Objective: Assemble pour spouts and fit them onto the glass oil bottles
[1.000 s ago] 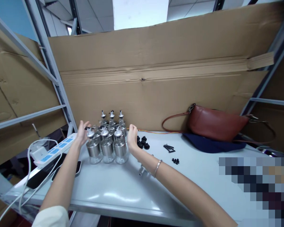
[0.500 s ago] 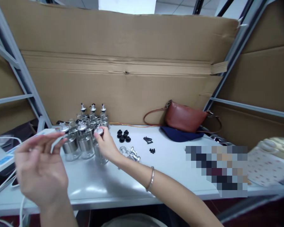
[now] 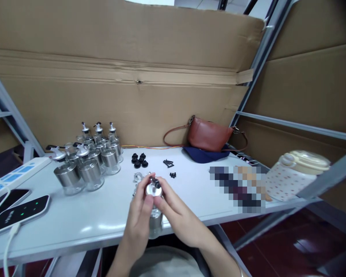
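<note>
Both hands meet around the top of a glass oil bottle point(image 3: 155, 223) with a steel band, close to the table's front edge. Its silver pourer cap point(image 3: 153, 189) with a black tip shows between my thumbs. My left hand point(image 3: 140, 215) is closed on the cap from the left, and my right hand point(image 3: 175, 211) grips it from the right. Just beyond my fingers lie silvery pourer parts point(image 3: 137, 177), partly hidden. Several like bottles point(image 3: 90, 173) stand in a group to the left, some with pourer caps and some without.
Black stoppers point(image 3: 140, 161), black spouts point(image 3: 168, 163) and small black caps point(image 3: 173, 175) lie mid-table. A brown bag point(image 3: 209, 134) rests on a blue cap point(image 3: 204, 155). At left are a power strip point(image 3: 23, 177) and a corded black device point(image 3: 20, 213); at right, a dotted container point(image 3: 294, 177).
My right hand has brought the bottle from the group to the front edge. My left hand, open before, has joined it on the cap. The view has swung right.
</note>
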`<state>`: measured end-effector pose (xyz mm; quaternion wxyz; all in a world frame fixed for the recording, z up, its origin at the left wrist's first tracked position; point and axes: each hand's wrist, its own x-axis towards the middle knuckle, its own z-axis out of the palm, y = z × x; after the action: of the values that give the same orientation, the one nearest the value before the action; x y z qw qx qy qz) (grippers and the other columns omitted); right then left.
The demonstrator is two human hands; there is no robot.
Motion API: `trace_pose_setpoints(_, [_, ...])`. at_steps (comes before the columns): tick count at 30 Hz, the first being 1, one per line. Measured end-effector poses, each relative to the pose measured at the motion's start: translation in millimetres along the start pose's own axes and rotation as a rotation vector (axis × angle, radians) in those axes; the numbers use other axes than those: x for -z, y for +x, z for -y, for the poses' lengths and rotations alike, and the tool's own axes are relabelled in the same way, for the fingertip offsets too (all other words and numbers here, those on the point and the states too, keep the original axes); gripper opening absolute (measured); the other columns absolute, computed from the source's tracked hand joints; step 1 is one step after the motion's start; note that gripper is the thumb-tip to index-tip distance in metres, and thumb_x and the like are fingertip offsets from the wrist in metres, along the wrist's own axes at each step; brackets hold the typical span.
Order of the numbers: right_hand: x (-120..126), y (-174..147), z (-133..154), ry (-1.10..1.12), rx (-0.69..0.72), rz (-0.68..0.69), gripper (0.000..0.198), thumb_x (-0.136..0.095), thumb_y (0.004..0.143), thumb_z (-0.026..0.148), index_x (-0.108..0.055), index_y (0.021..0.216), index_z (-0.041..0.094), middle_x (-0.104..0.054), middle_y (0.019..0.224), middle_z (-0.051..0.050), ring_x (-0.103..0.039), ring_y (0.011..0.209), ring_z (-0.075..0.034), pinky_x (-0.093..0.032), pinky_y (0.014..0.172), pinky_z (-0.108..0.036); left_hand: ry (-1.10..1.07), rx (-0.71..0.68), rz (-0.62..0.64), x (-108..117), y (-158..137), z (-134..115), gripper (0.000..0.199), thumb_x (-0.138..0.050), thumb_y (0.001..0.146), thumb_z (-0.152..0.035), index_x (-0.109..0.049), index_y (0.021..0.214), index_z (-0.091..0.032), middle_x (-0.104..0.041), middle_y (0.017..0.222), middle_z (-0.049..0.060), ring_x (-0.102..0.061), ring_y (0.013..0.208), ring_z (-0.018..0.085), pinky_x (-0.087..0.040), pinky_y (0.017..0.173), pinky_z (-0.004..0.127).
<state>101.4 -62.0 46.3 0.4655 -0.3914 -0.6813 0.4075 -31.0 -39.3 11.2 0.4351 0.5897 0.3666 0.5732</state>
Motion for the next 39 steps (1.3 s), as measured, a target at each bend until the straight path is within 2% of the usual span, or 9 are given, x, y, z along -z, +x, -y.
trace_pose_setpoints(4, [15,-2,-4,-0.087,0.041,-0.015,0.041,-0.04,0.095,0.038,-0.044,0.133,0.024,-0.053,0.13,-0.006,-0.05,0.118,-0.02,-0.037,0.104,-0.036,-0.056,-0.017,0.016,-29,-5,-1,0.047,-0.042,0.091,-0.049,-0.043,0.132,-0.027,-0.041,0.144,0.004,-0.037,0.134,0.022,-0.037,0.107,0.032])
trace_pose_setpoints(11, [7,2,-10,-0.263,0.213,-0.198,0.034,-0.039,0.095,0.029,-0.045,0.128,0.022,-0.052,0.125,-0.008,-0.05,0.116,-0.018,-0.039,0.101,-0.034,-0.039,0.001,0.038,-28,-2,11,0.057,-0.04,0.092,-0.049,-0.024,0.144,-0.031,-0.025,0.152,0.003,-0.026,0.139,0.021,-0.031,0.111,0.032])
trace_pose_setpoints(13, [7,4,-12,-0.38,0.263,-0.277,0.031,-0.043,0.093,0.029,-0.05,0.122,0.019,-0.048,0.129,-0.011,-0.042,0.123,-0.022,-0.033,0.106,-0.039,0.0,0.036,0.095,-24,2,8,0.056,-0.042,0.091,-0.051,-0.032,0.141,-0.028,-0.029,0.15,0.004,-0.027,0.139,0.023,-0.029,0.112,0.034])
trace_pose_setpoints(15, [8,5,-15,-0.429,0.299,-0.304,0.029,-0.043,0.093,0.029,-0.052,0.118,0.017,-0.047,0.129,-0.013,-0.039,0.126,-0.024,-0.03,0.108,-0.042,0.01,0.061,0.201,-18,9,4,0.053,-0.043,0.09,-0.051,-0.044,0.135,-0.024,-0.041,0.144,0.006,-0.033,0.135,0.026,-0.031,0.111,0.035])
trace_pose_setpoints(17, [9,6,-18,-0.363,0.306,-0.258,0.03,-0.041,0.095,0.029,-0.05,0.121,0.018,-0.05,0.127,-0.012,-0.043,0.123,-0.022,-0.034,0.105,-0.039,-0.033,0.069,0.31,-12,16,1,0.051,-0.046,0.088,-0.051,-0.051,0.13,-0.022,-0.052,0.134,0.007,-0.042,0.129,0.027,-0.036,0.107,0.036])
trace_pose_setpoints(19, [9,7,-22,-0.275,0.306,-0.208,0.031,-0.039,0.095,0.03,-0.048,0.123,0.019,-0.053,0.124,-0.01,-0.049,0.117,-0.02,-0.039,0.1,-0.036,-0.114,0.064,0.351,-10,20,2,0.052,-0.051,0.086,-0.051,-0.054,0.127,-0.02,-0.057,0.129,0.008,-0.047,0.124,0.027,-0.04,0.103,0.035])
trace_pose_setpoints(25, [-1,12,-36,-0.187,0.379,-0.309,0.027,-0.035,0.096,0.034,-0.051,0.114,0.021,-0.059,0.103,-0.008,-0.058,0.093,-0.02,-0.048,0.082,-0.033,-0.208,0.033,0.175,-22,18,19,0.052,-0.054,0.082,-0.056,-0.059,0.118,-0.019,-0.06,0.123,0.009,-0.054,0.118,0.025,-0.042,0.1,0.032])
trace_pose_setpoints(29, [-5,15,-43,-0.185,0.46,-0.373,0.025,-0.039,0.094,0.034,-0.051,0.113,0.021,-0.059,0.101,-0.008,-0.058,0.09,-0.02,-0.049,0.079,-0.035,-0.213,-0.049,0.045,-33,16,28,0.055,-0.054,0.079,-0.06,-0.062,0.113,-0.016,-0.064,0.117,0.011,-0.059,0.11,0.026,-0.047,0.093,0.032])
trace_pose_setpoints(39, [-8,17,-55,-0.144,0.562,-0.472,0.027,-0.046,0.092,0.029,-0.049,0.118,0.026,-0.061,0.112,-0.008,-0.057,0.105,-0.022,-0.047,0.089,-0.039,-0.148,-0.147,0.046,-37,21,29,0.055,-0.05,0.08,-0.062,-0.067,0.107,-0.017,-0.069,0.094,0.007,-0.062,0.083,0.019,-0.049,0.078,0.027])
